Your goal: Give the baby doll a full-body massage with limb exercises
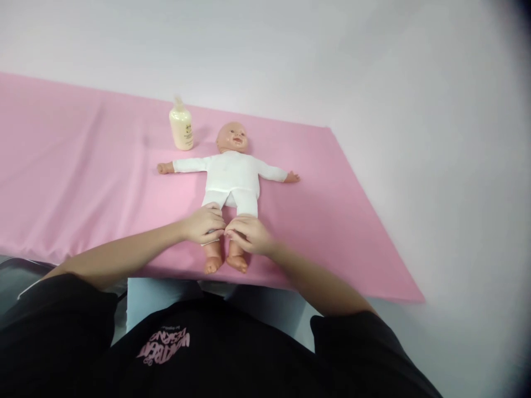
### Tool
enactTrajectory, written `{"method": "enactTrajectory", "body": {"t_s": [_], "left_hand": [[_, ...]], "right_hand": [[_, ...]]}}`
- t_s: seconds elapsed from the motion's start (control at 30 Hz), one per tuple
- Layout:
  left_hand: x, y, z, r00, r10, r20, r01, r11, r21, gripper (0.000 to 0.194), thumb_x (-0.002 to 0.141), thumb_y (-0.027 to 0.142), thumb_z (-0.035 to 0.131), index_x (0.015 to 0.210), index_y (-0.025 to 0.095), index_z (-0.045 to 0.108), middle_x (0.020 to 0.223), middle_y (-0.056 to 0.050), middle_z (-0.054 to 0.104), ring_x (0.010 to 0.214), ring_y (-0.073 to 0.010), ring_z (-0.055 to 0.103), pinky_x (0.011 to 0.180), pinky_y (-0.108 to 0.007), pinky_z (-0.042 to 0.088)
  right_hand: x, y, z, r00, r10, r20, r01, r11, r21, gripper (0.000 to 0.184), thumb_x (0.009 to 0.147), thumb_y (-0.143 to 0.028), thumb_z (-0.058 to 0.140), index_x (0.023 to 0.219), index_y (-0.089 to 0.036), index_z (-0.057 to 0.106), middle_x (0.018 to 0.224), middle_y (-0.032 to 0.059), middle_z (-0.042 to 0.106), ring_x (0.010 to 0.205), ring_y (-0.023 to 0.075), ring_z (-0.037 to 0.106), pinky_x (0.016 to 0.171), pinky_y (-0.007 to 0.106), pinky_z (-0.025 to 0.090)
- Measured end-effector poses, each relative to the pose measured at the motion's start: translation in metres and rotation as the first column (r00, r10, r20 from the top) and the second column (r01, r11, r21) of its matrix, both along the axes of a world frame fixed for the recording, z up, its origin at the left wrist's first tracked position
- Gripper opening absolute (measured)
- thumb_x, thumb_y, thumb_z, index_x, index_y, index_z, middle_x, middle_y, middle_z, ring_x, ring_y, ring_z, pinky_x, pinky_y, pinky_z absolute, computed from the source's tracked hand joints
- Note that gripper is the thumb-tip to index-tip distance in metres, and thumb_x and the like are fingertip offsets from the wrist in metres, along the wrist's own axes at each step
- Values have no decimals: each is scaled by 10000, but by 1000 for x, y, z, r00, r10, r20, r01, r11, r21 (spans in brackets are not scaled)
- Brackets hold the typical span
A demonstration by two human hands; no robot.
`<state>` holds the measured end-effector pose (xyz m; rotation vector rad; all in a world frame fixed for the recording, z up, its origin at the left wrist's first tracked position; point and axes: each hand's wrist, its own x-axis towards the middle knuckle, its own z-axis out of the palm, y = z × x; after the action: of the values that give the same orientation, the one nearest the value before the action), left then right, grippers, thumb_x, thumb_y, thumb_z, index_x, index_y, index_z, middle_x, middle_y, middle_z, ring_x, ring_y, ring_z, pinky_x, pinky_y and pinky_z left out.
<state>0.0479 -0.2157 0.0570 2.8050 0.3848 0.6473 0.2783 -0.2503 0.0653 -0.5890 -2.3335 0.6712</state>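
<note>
Item one, container: a bottle point(181, 130), pale yellow, standing upright near the far edge of the pink-covered desk point(327, 221). Pump-style top, blurred from my viewpoint; small dark print on the front. Whether the yellow belongs to the contents or to the plastic, and how full it is, I cannot tell.

Item two: one baby doll point(231, 179) in a white outfit point(224, 167), on its back, just to the right of the bottle. Head towards the far edge, arms spread wide, bare feet close to the near edge.

Item three: left hand point(205, 224), fingers curled and closed around the doll's lower leg on the left of my view. Forearm slants in from the lower left.

Item four: right hand point(250, 234), likewise closed on the other lower leg, its forearm angled in from the lower right. I find both hands side by side, thumbs nearly meeting between the legs.
</note>
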Motion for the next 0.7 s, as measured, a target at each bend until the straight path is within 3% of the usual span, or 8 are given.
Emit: {"method": "enactTrajectory", "body": {"t_s": [0.03,0.1,0.27,0.33,0.43,0.5,0.6,0.7], "left_hand": [[0,1,-1,1000,8,5,-8,1000,-4,452,1083,407,342,818,213,652,756,-64,725,743,-211,620,887,-420,445],[-1,3,-4,999,9,38,-9,1000,-13,489,1109,425,316,837,208,659,775,-69,737,791,-219,633,922,-422,455],[-4,11,-14,975,108,195,-96,993,-73,501,1135,464,281,1099,181,693,1061,-122,767,1032,-249,674,1004,-444,491],[-5,21,-17,950,201,238,-175,976,-126,524,1130,507,276,1236,169,663,1252,-170,727,1216,-275,649,1101,-487,474],[-2,51,-16,893,375,247,-329,921,-209,541,1104,562,337,1341,155,605,1439,-210,629,1401,-305,555,1237,-536,385],[5,81,-8,817,510,268,-446,854,-267,516,1085,543,426,1372,141,576,1536,-217,550,1483,-309,479,1296,-503,317],[24,130,11,655,681,327,-535,723,-436,429,1103,359,446,1382,43,524,1498,-254,561,1464,-291,484,1286,-440,307],[44,164,25,455,878,148,-679,450,-581,350,1124,274,395,1395,92,521,1568,-219,539,1502,-238,482,1259,-333,328]], "right_hand": [[0,5,-3,999,-46,20,43,993,108,279,1063,-343,507,879,-204,665,836,56,758,812,187,698,859,378,571],[1,15,-8,991,-130,16,126,976,175,218,1050,-321,518,965,-205,683,983,89,765,965,224,701,965,439,561],[2,32,-20,925,-374,-73,377,925,45,345,1046,-367,511,1336,-224,631,1508,157,590,1479,296,502,1280,564,381],[4,41,-27,888,-452,-84,452,892,-21,426,1048,-393,490,1430,-224,573,1606,158,504,1564,294,414,1340,564,294],[10,62,-32,841,-536,-74,529,843,-97,482,1048,-391,441,1494,-219,508,1600,150,513,1580,254,403,1357,499,284],[17,83,-30,792,-610,-20,605,789,-109,505,1041,-371,428,1521,-222,477,1598,141,522,1574,235,407,1344,467,307],[30,121,-20,647,-756,101,762,645,-52,521,1036,-325,395,1526,-166,475,1602,174,522,1541,264,438,1328,502,285],[44,151,-8,459,-859,225,880,474,14,551,1038,-338,423,1542,-125,478,1679,195,442,1610,351,307,1317,628,180]]}}
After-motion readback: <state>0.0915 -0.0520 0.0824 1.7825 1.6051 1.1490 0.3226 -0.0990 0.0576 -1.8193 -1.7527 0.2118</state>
